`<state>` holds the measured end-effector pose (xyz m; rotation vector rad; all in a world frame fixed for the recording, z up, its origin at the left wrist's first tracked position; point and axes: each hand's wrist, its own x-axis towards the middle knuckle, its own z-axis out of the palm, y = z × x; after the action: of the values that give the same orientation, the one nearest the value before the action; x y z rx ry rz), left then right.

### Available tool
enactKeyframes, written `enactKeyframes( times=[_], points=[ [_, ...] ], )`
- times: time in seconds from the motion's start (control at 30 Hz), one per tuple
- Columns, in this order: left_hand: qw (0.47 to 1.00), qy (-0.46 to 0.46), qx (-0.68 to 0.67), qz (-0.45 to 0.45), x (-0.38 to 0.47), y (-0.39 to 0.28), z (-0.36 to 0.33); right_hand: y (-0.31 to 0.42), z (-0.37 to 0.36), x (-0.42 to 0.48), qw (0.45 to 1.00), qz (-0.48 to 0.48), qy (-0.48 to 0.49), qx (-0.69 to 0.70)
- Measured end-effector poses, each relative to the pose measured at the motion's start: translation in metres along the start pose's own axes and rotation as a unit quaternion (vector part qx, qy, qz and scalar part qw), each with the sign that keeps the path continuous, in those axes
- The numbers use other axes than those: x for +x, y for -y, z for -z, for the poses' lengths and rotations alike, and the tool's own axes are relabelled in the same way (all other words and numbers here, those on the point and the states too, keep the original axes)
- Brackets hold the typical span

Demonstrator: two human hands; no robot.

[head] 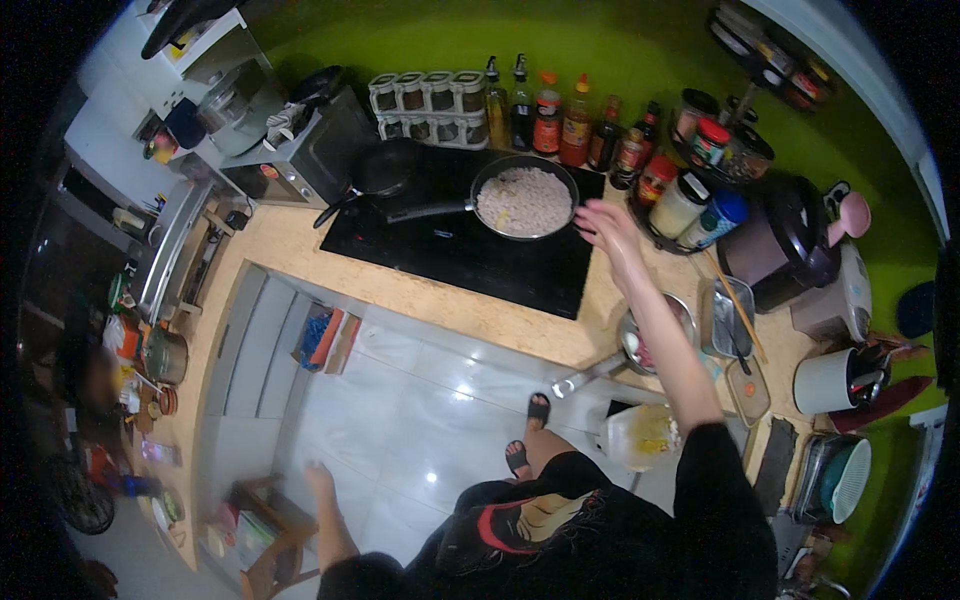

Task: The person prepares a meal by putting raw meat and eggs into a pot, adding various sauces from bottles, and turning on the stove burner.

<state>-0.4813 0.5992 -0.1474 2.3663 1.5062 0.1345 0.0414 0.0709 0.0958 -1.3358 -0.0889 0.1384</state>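
My right hand (606,229) is raised at the right rim of a black frying pan (576,196), fingers spread and nothing seen in them. Pale minced meat (525,201) fills much of that pan, which stands on the black glass cooktop (457,262) with its handle to the left. Whether my fingertips touch the rim, I cannot tell. Below my right forearm is a steel saucepan (628,330), partly hidden by the arm. My left hand (319,474) hangs low over the floor at the left, blurred, away from the counter; its fingers are not clear.
A second black pan (382,171) sits at the cooktop's back left, beside a microwave oven (296,165). Sauce bottles (576,124) and spice jars (427,109) line the green wall. At the right are a metal tray (726,322), wooden chopsticks (739,311) and a pressure cooker (776,240).
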Motion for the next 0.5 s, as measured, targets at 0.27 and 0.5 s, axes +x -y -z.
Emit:
enactKeyframes(
  times=[0.27,0.5],
  points=[
    [0.922,0.374,-0.028,0.095,-0.120,0.025,-0.081,-0.037,-0.068,0.312,0.894,0.149,-0.163,-0.390],
    [0.913,0.357,-0.083,0.181,-0.134,-0.032,-0.068,-0.065,-0.082,0.420,0.685,0.235,-0.332,-0.604]
  ],
)
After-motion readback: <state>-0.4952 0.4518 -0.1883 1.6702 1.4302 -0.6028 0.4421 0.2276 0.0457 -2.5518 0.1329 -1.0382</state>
